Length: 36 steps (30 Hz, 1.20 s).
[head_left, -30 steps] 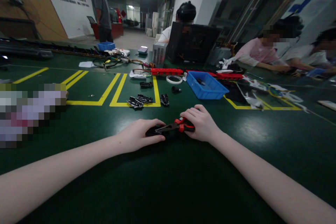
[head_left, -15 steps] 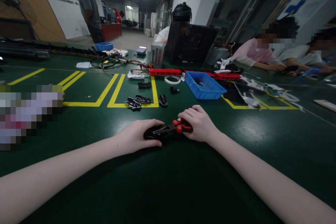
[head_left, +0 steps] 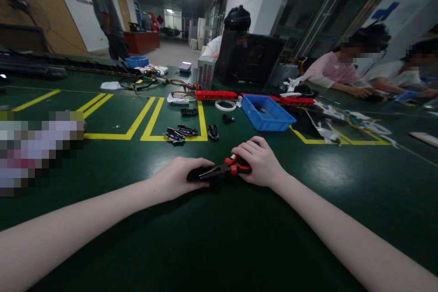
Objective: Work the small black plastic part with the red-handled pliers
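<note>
In the head view, my right hand (head_left: 259, 162) is wrapped round the red and black handles of long-nose pliers (head_left: 221, 170). Their jaws point left, toward my left hand (head_left: 179, 175). Between that hand's thumb and fingers is a dark plastic part (head_left: 194, 174), mostly hidden by the fingers. The plier tips lie over this part; whether they bite on it I cannot tell. Beyond my hands, several black plastic pieces (head_left: 174, 135) lie on the table by the yellow tape. A short black cylinder (head_left: 227, 118) rests farther right.
The green table (head_left: 219, 242) carries a blue bin (head_left: 270, 121) with a dark item inside, a white ring (head_left: 225, 105) and red strips (head_left: 216, 95). Behind stand a metal box (head_left: 205, 73) and a black case (head_left: 251, 59). Cables lie at the right; other people are around the table.
My hands keep nearly the same place and hold. The plier jaws look slightly shifted over the dark part. In the background, the standing person has moved left.
</note>
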### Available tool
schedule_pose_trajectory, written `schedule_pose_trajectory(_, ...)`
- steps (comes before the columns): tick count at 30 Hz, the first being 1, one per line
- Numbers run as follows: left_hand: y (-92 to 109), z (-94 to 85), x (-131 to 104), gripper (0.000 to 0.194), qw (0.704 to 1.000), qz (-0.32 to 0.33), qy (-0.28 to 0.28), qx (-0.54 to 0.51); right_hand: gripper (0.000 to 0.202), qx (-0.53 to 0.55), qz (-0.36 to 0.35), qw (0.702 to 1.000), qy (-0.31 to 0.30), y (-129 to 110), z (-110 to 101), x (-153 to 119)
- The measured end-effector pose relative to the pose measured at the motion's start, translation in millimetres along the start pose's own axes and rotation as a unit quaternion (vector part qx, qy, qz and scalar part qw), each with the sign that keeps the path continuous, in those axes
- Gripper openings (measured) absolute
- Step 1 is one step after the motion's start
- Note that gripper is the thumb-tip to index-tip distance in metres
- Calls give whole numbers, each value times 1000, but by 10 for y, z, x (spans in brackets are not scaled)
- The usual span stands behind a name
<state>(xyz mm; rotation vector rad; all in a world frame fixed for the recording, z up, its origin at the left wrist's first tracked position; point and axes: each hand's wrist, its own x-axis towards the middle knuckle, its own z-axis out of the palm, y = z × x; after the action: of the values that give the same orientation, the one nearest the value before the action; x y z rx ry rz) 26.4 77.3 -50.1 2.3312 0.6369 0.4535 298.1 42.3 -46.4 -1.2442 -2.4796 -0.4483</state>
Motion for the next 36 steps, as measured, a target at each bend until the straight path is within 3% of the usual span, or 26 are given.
schedule_pose_trajectory(21, -23, -22, 16, 39, 999, 29, -16, 6, 36, -3, -6, 1000, 20, 5, 1, 3)
schedule_pose_trajectory(36, 30, -36, 2, 41, 999, -1, -45, 25, 35, -15, -13, 999, 28, 3, 5, -1)
